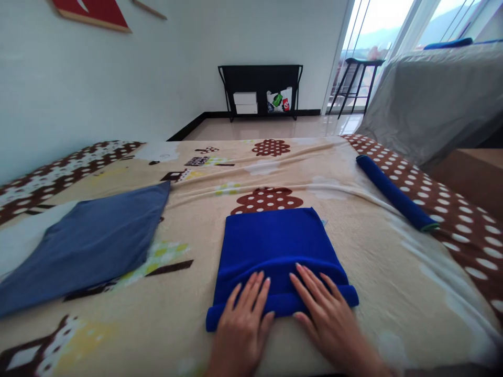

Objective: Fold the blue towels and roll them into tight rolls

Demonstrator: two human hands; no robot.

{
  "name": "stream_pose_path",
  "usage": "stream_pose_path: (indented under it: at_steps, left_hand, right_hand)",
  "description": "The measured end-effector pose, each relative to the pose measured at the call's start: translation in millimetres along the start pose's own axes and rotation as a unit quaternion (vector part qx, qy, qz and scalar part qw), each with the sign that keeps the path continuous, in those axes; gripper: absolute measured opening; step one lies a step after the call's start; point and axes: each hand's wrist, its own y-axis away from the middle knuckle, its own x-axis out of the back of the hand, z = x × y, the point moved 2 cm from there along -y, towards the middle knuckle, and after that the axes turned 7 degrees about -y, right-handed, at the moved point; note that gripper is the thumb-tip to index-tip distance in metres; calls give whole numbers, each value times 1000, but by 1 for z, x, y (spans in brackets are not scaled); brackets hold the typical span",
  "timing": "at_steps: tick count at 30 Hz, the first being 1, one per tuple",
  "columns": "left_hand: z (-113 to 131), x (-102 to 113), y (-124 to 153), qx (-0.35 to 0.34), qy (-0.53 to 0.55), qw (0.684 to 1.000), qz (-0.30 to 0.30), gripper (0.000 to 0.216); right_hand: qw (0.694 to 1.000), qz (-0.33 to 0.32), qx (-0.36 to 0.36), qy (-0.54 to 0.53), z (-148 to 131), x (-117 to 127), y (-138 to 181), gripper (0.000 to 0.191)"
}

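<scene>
Blue towel (271,238), part-rolled toward the bed's (176,324) near edge, under left hand (244,320) and right hand (329,317), open, lightly spread, gripping nothing. Likely to skew if pushed unevenly, or crease from loose slack.

One camera, worn on the person's head, looks forward and steeply enough down to take in a broad stretch of patterned blanket (188,309). The left hand (244,319) and right hand (328,311) come in from the bottom edge, nearest the lens. The blanket's far edge crosses above mid-height; beyond, well apart, the wide view reaches the back wall (251,31) and, upper right, a window (377,26).
</scene>
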Motion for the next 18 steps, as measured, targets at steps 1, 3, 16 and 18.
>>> stream_pose_path:
  at_steps: [1,3,16,18]
  left_hand:
    - [-11,-6,8,22,-13,1000,-3,56]
    - [-32,-15,26,56,-21,998,-8,55]
    - [-53,14,72,64,63,994,68,45]
    - [-51,6,72,94,73,991,67,42]
  right_hand:
    - [1000,1,-20,9,11,-3,6,64]
    - [999,-3,-46,18,35,-7,23,65]
    - [996,55,-18,-64,68,12,84,53]
    - [995,64,-31,-72,69,5,80,47]
